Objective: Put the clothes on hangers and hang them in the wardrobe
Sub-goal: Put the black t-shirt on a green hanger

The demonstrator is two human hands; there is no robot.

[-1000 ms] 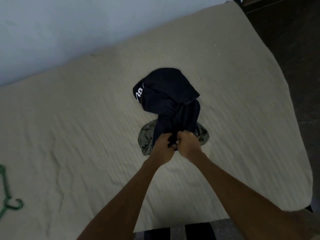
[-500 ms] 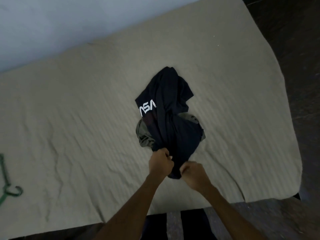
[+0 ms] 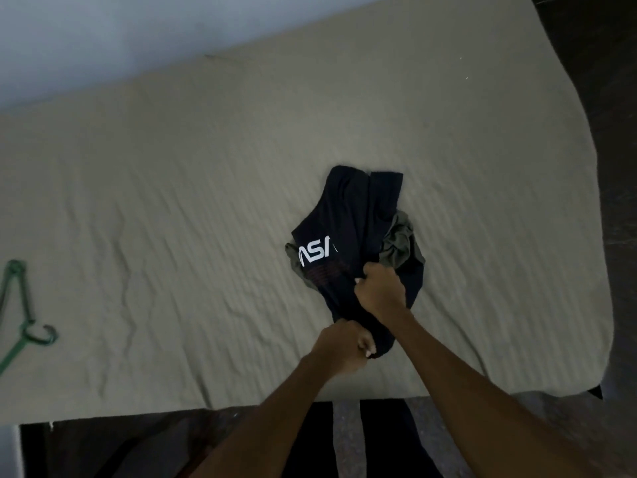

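A dark navy T-shirt [image 3: 348, 215] with white lettering lies crumpled on the bed, partly over an olive green garment [image 3: 401, 241]. My left hand [image 3: 343, 348] grips the shirt's near end close to the bed's front edge. My right hand [image 3: 381, 289] grips the shirt's fabric farther up, just below the green garment. A green plastic hanger [image 3: 20, 312] lies at the far left of the bed, well away from both hands. No wardrobe is in view.
The bed is covered by a wrinkled beige sheet [image 3: 193, 219]. A pale wall [image 3: 103, 36] runs along its far side. Dark floor [image 3: 613, 98] shows to the right and along the near edge, where my legs stand.
The shirt has been pulled and turned, so more of its lettering faces up. My right hand moved up the fabric, away from my left hand, which stays near the bed's edge.
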